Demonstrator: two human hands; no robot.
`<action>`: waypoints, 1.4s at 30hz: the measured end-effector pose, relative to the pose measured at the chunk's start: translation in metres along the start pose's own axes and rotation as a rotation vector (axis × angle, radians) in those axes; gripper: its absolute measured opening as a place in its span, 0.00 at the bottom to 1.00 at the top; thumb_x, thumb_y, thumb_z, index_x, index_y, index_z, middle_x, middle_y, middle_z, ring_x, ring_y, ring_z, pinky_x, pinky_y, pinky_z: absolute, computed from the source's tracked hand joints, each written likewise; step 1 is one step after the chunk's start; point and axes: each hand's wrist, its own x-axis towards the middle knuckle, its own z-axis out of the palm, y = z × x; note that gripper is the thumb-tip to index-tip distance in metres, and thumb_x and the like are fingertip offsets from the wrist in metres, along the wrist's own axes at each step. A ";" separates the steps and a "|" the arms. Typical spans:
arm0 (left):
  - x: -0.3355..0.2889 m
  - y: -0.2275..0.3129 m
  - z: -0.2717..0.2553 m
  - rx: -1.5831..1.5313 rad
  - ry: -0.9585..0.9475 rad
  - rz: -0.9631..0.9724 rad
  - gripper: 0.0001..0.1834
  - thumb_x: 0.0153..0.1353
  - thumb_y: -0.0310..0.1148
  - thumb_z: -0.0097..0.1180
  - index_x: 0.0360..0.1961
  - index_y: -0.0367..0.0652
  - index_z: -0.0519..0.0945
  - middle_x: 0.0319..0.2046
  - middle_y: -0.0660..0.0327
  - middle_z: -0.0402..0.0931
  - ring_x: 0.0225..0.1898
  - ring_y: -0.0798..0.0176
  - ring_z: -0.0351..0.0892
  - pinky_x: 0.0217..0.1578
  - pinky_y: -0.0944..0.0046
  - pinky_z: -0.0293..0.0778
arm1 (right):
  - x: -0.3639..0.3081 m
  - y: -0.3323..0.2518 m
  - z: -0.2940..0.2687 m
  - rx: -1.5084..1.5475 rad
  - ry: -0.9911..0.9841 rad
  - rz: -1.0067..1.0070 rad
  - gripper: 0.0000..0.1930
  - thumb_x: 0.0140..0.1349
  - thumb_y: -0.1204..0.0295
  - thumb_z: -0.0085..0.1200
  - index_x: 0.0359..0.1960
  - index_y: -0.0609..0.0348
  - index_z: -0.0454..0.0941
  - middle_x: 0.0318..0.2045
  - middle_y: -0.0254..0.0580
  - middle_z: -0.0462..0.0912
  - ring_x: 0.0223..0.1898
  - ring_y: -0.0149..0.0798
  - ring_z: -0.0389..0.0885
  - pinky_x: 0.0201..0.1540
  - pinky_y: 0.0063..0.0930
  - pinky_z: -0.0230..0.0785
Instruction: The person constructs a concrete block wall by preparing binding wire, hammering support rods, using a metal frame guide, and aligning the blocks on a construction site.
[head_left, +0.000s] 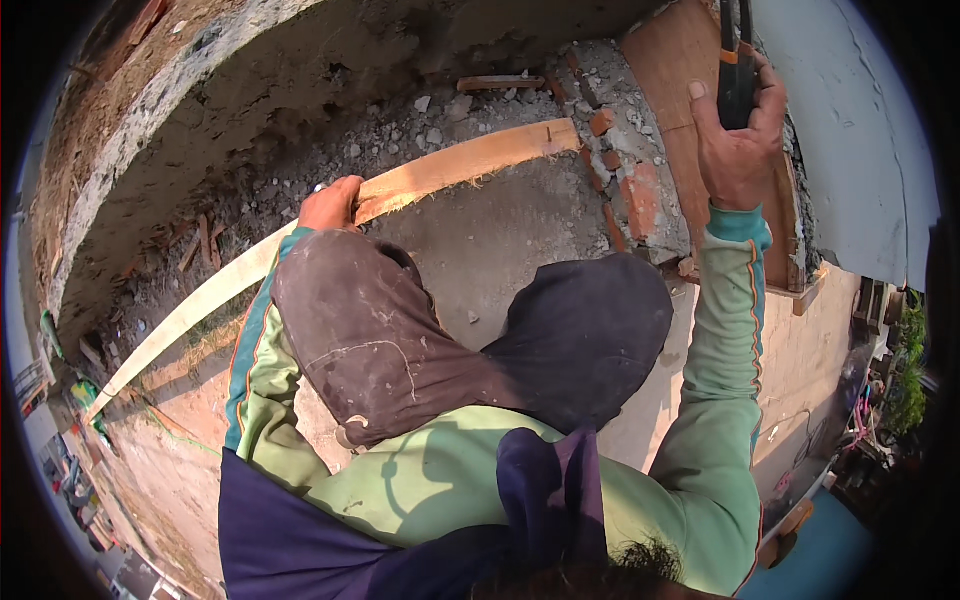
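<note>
My left hand [328, 205] is closed round a long, pale wooden plank [470, 158] beside my left knee. The plank's right part lies over the grey ground ahead of my knees, and its other end runs down to the far left; one edge looks rough and splintered. At the upper right, my right hand [742, 165] is wrapped round a black-handled tool [737, 88] with orange bands. Two dark shafts rise from its grip and run out at the top edge, so the tool's working end is hidden from me.
A rough concrete wall [300, 90] curves across the far side, with rubble [430, 125] along its foot. Broken red bricks [640, 200] edge the right side. Beyond them stand a brown wooden board [680, 80] and a grey panel [850, 130]. My bent knees [590, 310] are close in front.
</note>
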 end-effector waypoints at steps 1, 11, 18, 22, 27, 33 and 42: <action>-0.001 0.003 -0.003 0.000 -0.012 -0.003 0.22 0.44 0.28 0.64 0.43 0.43 0.73 0.40 0.50 0.77 0.45 0.39 0.77 0.42 0.47 0.72 | 0.014 -0.003 -0.005 0.087 0.104 -0.096 0.28 0.59 0.74 0.65 0.58 0.64 0.65 0.33 0.38 0.79 0.30 0.30 0.78 0.37 0.25 0.75; 0.019 -0.001 0.011 -0.040 -0.070 -0.032 0.23 0.45 0.28 0.65 0.46 0.44 0.76 0.42 0.50 0.80 0.49 0.41 0.78 0.45 0.50 0.72 | -0.060 0.029 0.036 -0.403 -0.680 0.057 0.23 0.51 0.73 0.66 0.48 0.56 0.71 0.29 0.43 0.78 0.29 0.48 0.80 0.33 0.39 0.75; 0.008 0.003 -0.003 -0.095 -0.055 -0.019 0.21 0.42 0.25 0.65 0.40 0.41 0.73 0.39 0.50 0.78 0.45 0.40 0.77 0.43 0.50 0.71 | 0.015 -0.062 -0.013 0.406 0.358 -0.092 0.10 0.59 0.84 0.57 0.39 0.62 0.70 0.26 0.41 0.77 0.25 0.31 0.73 0.29 0.20 0.67; 0.022 -0.003 0.005 -0.127 -0.078 0.039 0.22 0.43 0.31 0.67 0.39 0.41 0.73 0.38 0.49 0.78 0.45 0.40 0.77 0.42 0.50 0.71 | -0.124 0.075 0.026 -0.662 -0.980 0.240 0.21 0.52 0.71 0.61 0.48 0.55 0.69 0.28 0.51 0.80 0.35 0.58 0.83 0.39 0.46 0.74; 0.011 -0.005 0.002 -0.119 -0.070 0.000 0.21 0.46 0.33 0.67 0.40 0.41 0.74 0.37 0.47 0.79 0.45 0.39 0.78 0.41 0.49 0.71 | -0.025 -0.010 -0.004 -0.163 -0.141 0.213 0.20 0.52 0.70 0.66 0.46 0.57 0.74 0.23 0.39 0.77 0.24 0.38 0.78 0.32 0.31 0.72; 0.009 0.003 0.002 -0.074 -0.107 -0.031 0.22 0.43 0.31 0.68 0.39 0.40 0.73 0.38 0.47 0.79 0.45 0.39 0.78 0.41 0.49 0.71 | -0.041 -0.001 0.002 0.087 0.347 -0.089 0.14 0.54 0.76 0.61 0.40 0.61 0.71 0.23 0.43 0.75 0.23 0.40 0.76 0.30 0.33 0.73; 0.010 -0.023 0.005 -0.030 -0.160 -0.077 0.23 0.48 0.39 0.68 0.40 0.40 0.73 0.38 0.45 0.80 0.45 0.38 0.79 0.39 0.46 0.71 | -0.013 0.006 -0.026 -0.065 0.034 0.191 0.19 0.53 0.71 0.68 0.45 0.59 0.75 0.26 0.33 0.77 0.26 0.30 0.74 0.34 0.25 0.71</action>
